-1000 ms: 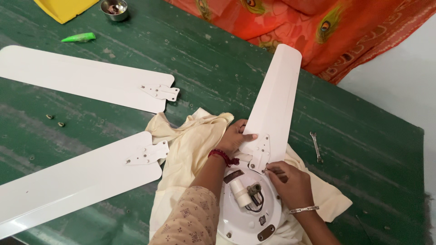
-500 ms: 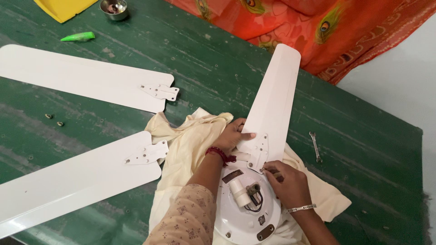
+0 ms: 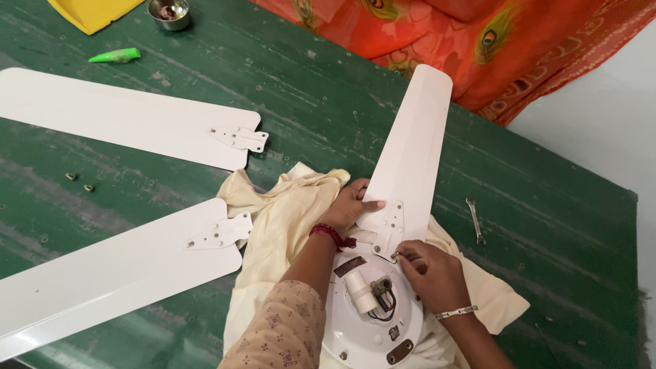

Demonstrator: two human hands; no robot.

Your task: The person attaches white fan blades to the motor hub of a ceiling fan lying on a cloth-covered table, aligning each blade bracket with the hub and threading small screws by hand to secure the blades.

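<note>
Three white fan blades lie on the green tabletop. Two are loose toward the left edge: the upper blade (image 3: pixel 130 117) and the lower blade (image 3: pixel 109 277), each with a metal bracket at its inner end. The third blade (image 3: pixel 413 147) points toward the far edge, its bracket end over the white fan motor (image 3: pixel 372 307) at the near edge, which sits on a cream cloth (image 3: pixel 283 219).

The left hand (image 3: pixel 352 205) presses flat on the third blade's near end, fingers spread. The right hand (image 3: pixel 430 270) has its fingertips pinched at the bracket; what they hold is too small to tell.

One small wrench (image 3: pixel 475 220) lies just right of the cloth. Two small screws (image 3: pixel 78 182) lie between the loose blades. At the far left corner lie a green tube (image 3: pixel 116 55), a steel bowl (image 3: pixel 169 12) and a yellow tray (image 3: pixel 89 12). Orange patterned fabric (image 3: pixel 478 41) drapes the far edge, and pale floor shows beyond the right edge.
</note>
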